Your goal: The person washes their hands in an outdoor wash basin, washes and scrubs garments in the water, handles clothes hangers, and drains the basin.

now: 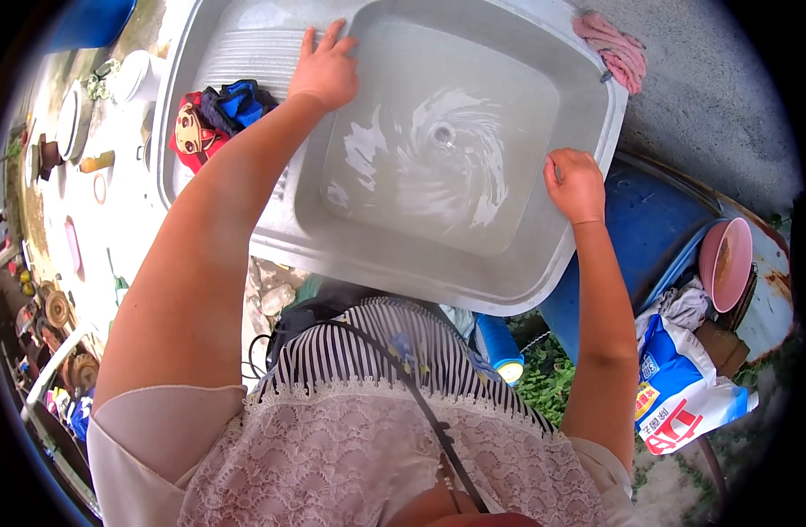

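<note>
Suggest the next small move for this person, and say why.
Perhaps bring the left hand to the bundled cloths: its fingers are spread and seem to hold nothing, the cloths lie beside its forearm on the ribbed drainboard, and water swirls around the drain in the adjoining basin.

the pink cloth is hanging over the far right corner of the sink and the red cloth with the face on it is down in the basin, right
Not quite: the red cloth with the face on it is not in the basin. The head view shows it on the ridged drainboard, left of the basin. The pink cloth does hang over the far right corner of the sink.
</note>
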`<control>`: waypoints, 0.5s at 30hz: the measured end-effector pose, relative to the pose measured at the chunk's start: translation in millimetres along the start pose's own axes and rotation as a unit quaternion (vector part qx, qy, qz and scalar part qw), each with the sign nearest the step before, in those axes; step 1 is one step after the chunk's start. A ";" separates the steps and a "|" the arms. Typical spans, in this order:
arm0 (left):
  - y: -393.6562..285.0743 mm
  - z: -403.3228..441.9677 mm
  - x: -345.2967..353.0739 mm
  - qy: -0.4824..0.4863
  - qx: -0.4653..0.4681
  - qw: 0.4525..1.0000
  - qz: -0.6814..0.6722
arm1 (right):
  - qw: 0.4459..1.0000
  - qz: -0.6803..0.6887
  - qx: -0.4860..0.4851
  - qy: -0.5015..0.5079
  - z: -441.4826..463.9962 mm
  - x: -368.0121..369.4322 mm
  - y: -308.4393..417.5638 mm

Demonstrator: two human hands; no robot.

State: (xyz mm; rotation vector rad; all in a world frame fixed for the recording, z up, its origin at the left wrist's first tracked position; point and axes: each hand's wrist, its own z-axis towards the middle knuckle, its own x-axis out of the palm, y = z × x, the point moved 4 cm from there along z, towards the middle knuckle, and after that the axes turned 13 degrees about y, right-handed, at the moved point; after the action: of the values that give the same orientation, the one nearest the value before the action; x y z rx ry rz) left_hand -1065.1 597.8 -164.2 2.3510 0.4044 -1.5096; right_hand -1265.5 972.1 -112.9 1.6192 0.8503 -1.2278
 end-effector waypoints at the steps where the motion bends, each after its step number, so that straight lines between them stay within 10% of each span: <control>1: 0.0 0.0 -0.3 0.001 0.001 1.000 0.001 | 1.000 -0.001 -0.001 0.000 -0.1 0.3 -0.2; 15: 1.8 2.6 6.4 -0.041 0.005 0.999 -0.007 | 1.000 -0.004 -0.001 0.007 -0.7 -0.2 0.1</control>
State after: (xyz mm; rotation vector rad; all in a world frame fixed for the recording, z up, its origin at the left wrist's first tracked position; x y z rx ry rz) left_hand -1063.9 595.5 -170.9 2.2902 0.3955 -1.6116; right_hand -1265.2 972.7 -112.7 1.6253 0.8673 -1.2233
